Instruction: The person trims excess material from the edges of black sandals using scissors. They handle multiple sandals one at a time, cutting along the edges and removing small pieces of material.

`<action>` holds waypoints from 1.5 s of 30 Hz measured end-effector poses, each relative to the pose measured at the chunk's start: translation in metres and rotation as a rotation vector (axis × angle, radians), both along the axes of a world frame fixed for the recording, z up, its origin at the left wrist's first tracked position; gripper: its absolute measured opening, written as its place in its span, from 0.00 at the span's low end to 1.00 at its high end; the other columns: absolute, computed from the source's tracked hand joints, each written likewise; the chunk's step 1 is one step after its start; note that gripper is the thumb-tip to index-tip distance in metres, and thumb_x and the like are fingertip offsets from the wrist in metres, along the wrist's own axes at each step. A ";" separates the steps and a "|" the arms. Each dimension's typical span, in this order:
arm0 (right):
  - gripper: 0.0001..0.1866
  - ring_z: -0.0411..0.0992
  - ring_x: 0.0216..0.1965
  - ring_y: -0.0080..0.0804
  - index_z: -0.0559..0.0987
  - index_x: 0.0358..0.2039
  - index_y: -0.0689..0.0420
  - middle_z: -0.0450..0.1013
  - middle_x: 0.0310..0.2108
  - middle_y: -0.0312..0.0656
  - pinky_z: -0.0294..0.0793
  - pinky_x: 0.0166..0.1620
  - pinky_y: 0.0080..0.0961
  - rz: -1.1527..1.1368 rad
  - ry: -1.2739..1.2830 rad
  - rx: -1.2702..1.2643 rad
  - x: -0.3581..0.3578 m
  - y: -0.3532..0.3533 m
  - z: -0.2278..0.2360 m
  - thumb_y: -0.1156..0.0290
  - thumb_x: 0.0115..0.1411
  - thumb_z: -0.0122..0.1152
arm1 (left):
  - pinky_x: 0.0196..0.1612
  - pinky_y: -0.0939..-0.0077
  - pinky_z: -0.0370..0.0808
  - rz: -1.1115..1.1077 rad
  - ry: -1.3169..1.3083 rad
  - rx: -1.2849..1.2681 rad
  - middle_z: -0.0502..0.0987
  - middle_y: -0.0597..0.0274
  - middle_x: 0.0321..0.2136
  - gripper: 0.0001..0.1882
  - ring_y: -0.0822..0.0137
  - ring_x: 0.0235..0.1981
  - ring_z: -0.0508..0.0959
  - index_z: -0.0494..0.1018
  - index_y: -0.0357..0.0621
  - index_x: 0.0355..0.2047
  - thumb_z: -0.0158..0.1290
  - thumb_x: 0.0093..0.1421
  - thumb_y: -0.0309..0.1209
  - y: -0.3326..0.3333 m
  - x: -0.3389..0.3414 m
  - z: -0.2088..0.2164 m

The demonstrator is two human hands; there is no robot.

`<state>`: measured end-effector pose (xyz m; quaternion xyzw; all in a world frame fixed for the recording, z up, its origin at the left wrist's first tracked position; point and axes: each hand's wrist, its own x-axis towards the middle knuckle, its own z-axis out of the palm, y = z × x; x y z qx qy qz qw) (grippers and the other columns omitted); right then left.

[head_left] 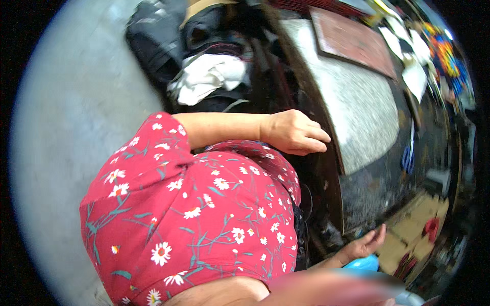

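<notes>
My left hand [296, 133] is level with the dark edge of the worktable, its back turned up. Its fingers are curled in, and nothing shows between them or sticks out. Lower right, my right hand [361, 246] is raised with fingers slightly apart and nothing visible in it. It is beside a bright blue rounded thing [363, 263] and a brown cardboard piece [408, 239]. On the worktable lie a grey speckled slab [352, 112] and a reddish-brown board [353, 42], partly over the slab. A pair of scissors with blue handles [408, 158] lies right of the slab.
Left of the table, a white cloth [212, 76] lies on dark things beside a black bag [155, 43]. White pieces [414, 76] and orange, yellow and blue items [446, 53] crowd the far right. Something red [431, 229] rests on the cardboard. Grey floor [76, 127] spreads leftward.
</notes>
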<state>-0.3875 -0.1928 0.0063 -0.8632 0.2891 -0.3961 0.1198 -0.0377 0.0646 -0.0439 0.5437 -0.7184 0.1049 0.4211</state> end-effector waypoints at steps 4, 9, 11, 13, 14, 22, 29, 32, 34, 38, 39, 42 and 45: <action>0.20 0.66 0.61 0.47 0.73 0.58 0.63 0.69 0.61 0.50 0.64 0.62 0.42 0.224 0.266 -0.362 0.096 0.002 0.046 0.66 0.71 0.53 | 0.38 0.65 0.81 0.214 -0.039 -0.007 0.78 0.53 0.47 0.16 0.56 0.40 0.81 0.76 0.44 0.42 0.60 0.52 0.31 0.026 0.007 -0.007; 0.27 0.59 0.67 0.48 0.72 0.63 0.55 0.66 0.65 0.48 0.55 0.67 0.46 0.556 0.303 -0.393 0.183 -0.004 0.015 0.50 0.73 0.45 | 0.53 0.57 0.76 0.588 -0.114 0.201 0.76 0.56 0.46 0.13 0.54 0.51 0.76 0.75 0.45 0.36 0.61 0.51 0.34 0.053 0.029 -0.017; 0.29 0.59 0.66 0.47 0.71 0.64 0.57 0.65 0.65 0.49 0.53 0.68 0.44 0.661 0.321 -0.260 0.197 -0.012 0.002 0.49 0.73 0.42 | 0.56 0.53 0.72 0.778 -0.116 0.309 0.76 0.56 0.46 0.14 0.53 0.53 0.75 0.76 0.46 0.37 0.62 0.51 0.36 0.073 0.042 -0.023; 0.31 0.61 0.65 0.50 0.71 0.63 0.58 0.67 0.63 0.49 0.55 0.67 0.45 0.652 0.268 -0.123 0.190 -0.017 -0.003 0.47 0.73 0.38 | 0.58 0.53 0.70 0.900 -0.007 0.609 0.76 0.56 0.45 0.17 0.52 0.54 0.73 0.77 0.46 0.40 0.63 0.52 0.39 0.098 0.054 -0.031; 0.33 0.62 0.65 0.51 0.71 0.63 0.59 0.68 0.63 0.49 0.55 0.67 0.46 0.676 0.203 -0.066 0.187 -0.021 -0.006 0.46 0.74 0.36 | 0.58 0.52 0.70 0.941 0.068 0.727 0.76 0.56 0.44 0.19 0.52 0.54 0.73 0.77 0.45 0.41 0.63 0.52 0.40 0.108 0.062 -0.038; 0.35 0.62 0.65 0.52 0.72 0.61 0.62 0.67 0.63 0.52 0.55 0.67 0.48 0.646 0.322 -0.108 0.173 -0.017 -0.004 0.45 0.74 0.34 | 0.68 0.37 0.52 1.253 0.308 0.866 0.57 0.43 0.69 0.40 0.40 0.70 0.56 0.62 0.45 0.67 0.49 0.63 0.59 0.152 0.086 -0.105; 0.34 0.61 0.66 0.52 0.73 0.60 0.62 0.67 0.64 0.52 0.53 0.68 0.49 0.657 0.360 -0.123 0.171 -0.020 -0.003 0.46 0.74 0.32 | 0.57 0.58 0.66 1.625 0.265 -0.335 0.72 0.49 0.47 0.27 0.50 0.51 0.71 0.68 0.37 0.50 0.64 0.55 0.35 0.196 0.094 -0.113; 0.34 0.61 0.66 0.51 0.74 0.59 0.61 0.66 0.64 0.52 0.52 0.68 0.49 0.650 0.370 -0.119 0.170 -0.019 -0.002 0.46 0.75 0.31 | 0.57 0.58 0.65 2.042 0.535 -0.267 0.72 0.49 0.48 0.30 0.50 0.51 0.69 0.67 0.36 0.50 0.66 0.52 0.37 0.229 0.099 -0.117; 0.34 0.61 0.66 0.51 0.74 0.59 0.61 0.66 0.64 0.52 0.52 0.69 0.49 0.636 0.368 -0.111 0.168 -0.016 -0.001 0.46 0.75 0.31 | 0.59 0.56 0.65 2.046 0.356 -0.054 0.72 0.45 0.48 0.33 0.47 0.52 0.69 0.66 0.32 0.51 0.66 0.52 0.40 0.246 0.102 -0.125; 0.34 0.61 0.66 0.51 0.75 0.58 0.61 0.66 0.64 0.52 0.53 0.69 0.49 0.617 0.384 -0.091 0.168 -0.015 0.000 0.46 0.75 0.31 | 0.61 0.53 0.64 1.859 0.232 0.145 0.71 0.39 0.49 0.35 0.42 0.54 0.68 0.65 0.27 0.54 0.62 0.57 0.44 0.261 0.103 -0.141; 0.34 0.61 0.66 0.51 0.75 0.58 0.62 0.66 0.64 0.52 0.53 0.69 0.49 0.597 0.406 -0.072 0.166 -0.017 -0.001 0.46 0.75 0.31 | 0.61 0.53 0.64 1.859 0.301 0.135 0.71 0.38 0.49 0.35 0.42 0.54 0.68 0.65 0.27 0.54 0.62 0.58 0.44 0.261 0.101 -0.144; 0.34 0.61 0.66 0.51 0.74 0.58 0.63 0.66 0.64 0.52 0.54 0.68 0.48 0.647 0.354 -0.134 0.166 -0.020 -0.002 0.46 0.75 0.32 | 0.59 0.52 0.66 1.961 0.121 0.235 0.71 0.36 0.47 0.37 0.40 0.52 0.69 0.66 0.26 0.50 0.59 0.59 0.52 0.264 0.100 -0.144; 0.33 0.61 0.66 0.51 0.75 0.58 0.63 0.66 0.64 0.52 0.54 0.68 0.48 0.630 0.376 -0.104 0.165 -0.022 -0.003 0.48 0.75 0.33 | 0.57 0.51 0.69 1.948 0.226 0.509 0.75 0.36 0.44 0.41 0.40 0.49 0.74 0.74 0.26 0.44 0.57 0.56 0.61 0.273 0.108 -0.131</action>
